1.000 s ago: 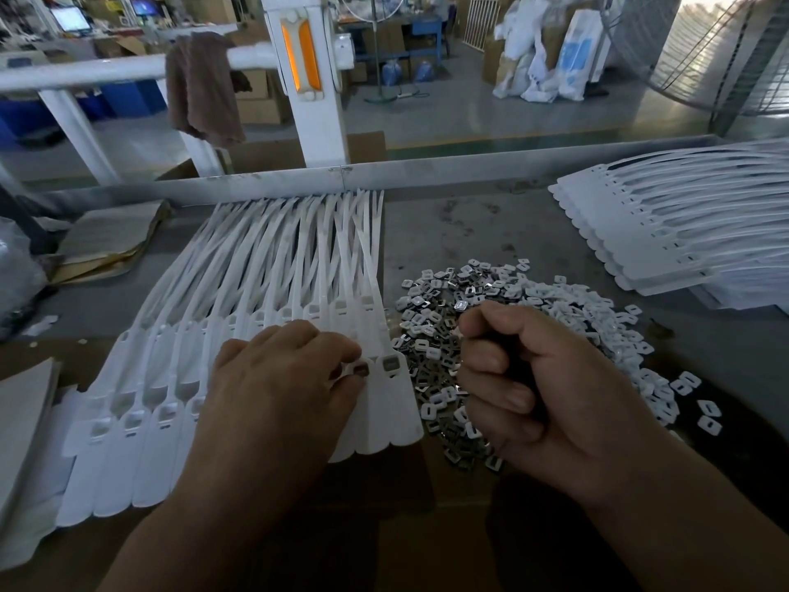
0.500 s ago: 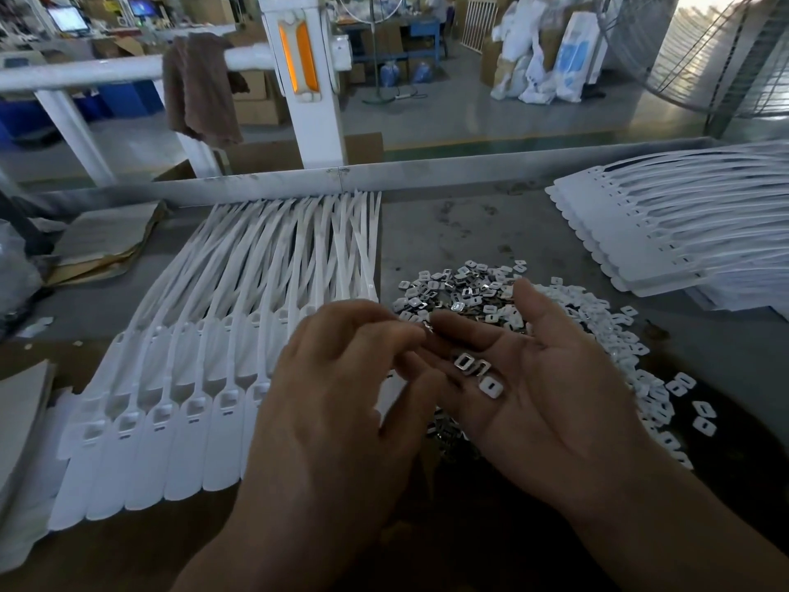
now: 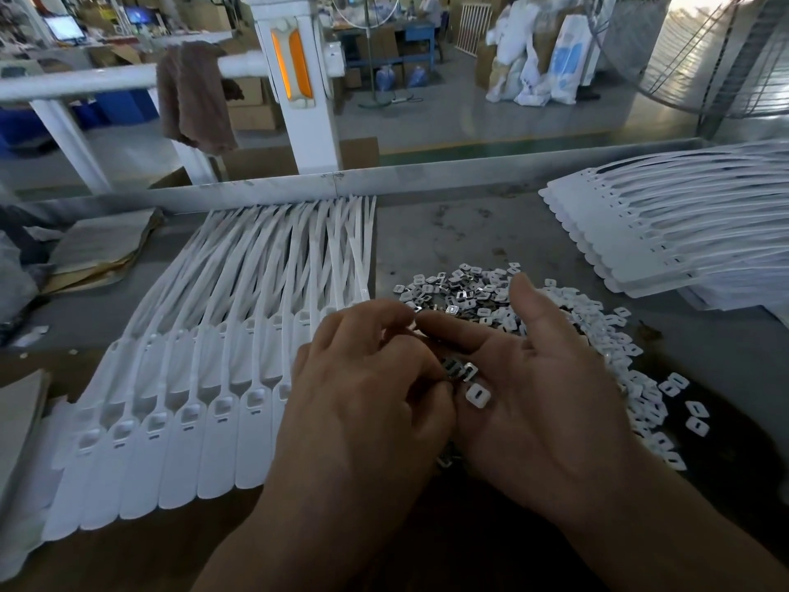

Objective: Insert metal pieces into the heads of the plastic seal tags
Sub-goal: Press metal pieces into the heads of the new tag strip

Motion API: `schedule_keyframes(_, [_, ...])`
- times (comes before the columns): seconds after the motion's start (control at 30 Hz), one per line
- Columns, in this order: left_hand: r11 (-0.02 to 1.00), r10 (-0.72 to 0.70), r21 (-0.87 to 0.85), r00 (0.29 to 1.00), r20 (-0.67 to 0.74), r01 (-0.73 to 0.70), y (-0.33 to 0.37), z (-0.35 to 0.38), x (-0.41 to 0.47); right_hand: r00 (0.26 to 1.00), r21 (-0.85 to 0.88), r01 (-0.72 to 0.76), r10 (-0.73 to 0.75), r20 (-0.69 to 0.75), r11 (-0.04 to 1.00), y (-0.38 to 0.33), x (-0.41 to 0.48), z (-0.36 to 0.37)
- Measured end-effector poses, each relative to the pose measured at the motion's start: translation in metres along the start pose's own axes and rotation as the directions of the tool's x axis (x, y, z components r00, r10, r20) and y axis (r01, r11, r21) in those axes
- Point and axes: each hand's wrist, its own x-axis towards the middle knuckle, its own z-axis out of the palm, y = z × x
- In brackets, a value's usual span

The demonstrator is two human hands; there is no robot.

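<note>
Head view:
- My right hand: palm up, fingers spread and nearly flat, carrying a few metal pieces loose near the base of the fingers. Risk: nothing pins them, so a tilt of the palm would likely spill them onto the table.
- My left hand: fingers curled, tips down among those pieces. I cannot tell whether one is already pinched, because my own knuckles hide it. Risk: the tips could take two at once, or flick a neighbour out of the palm.
- Pile of spare pieces: on the table just beyond my right hand, metal ones mixed with white slotted squares. Risk: a dropped piece would be lost in it, and the wrong kind could be picked.
- Seal tags: a row lying flat to the left, edges overlapping, heads toward me, its right end hidden behind my left hand. Risk: a piece brought over skewed may jam or seat wrongly in a head, and my forearm could drag the row out of line.
- Second stack of tags: far right, well apart. No hazard judged.
</note>
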Motion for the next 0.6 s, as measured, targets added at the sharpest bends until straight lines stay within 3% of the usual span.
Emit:
schedule_keyframes(0.13, [0.983, -0.138, -0.123, 0.99, -0.028, 0.134, 0.003, -0.002, 0.001, 1.0, -0.098, -0.014, 0.013, -0.017, 0.995, 0.003, 0.0, 0.002])
schedule_keyframes(0.33, [0.946, -0.264, -0.206, 0.963, -0.049, 0.249, 0.002, -0.007, 0.001, 0.998, -0.51, -0.009, -0.027, -0.064, 0.86, 0.006, -0.005, 0.005])
schedule_keyframes(0.6, [0.967, -0.143, -0.217, 0.989, -0.035, 0.132, -0.005, -0.01, -0.004, 0.994, -0.493, 0.028, -0.076, -0.079, 0.87, 0.01, -0.003, 0.003])
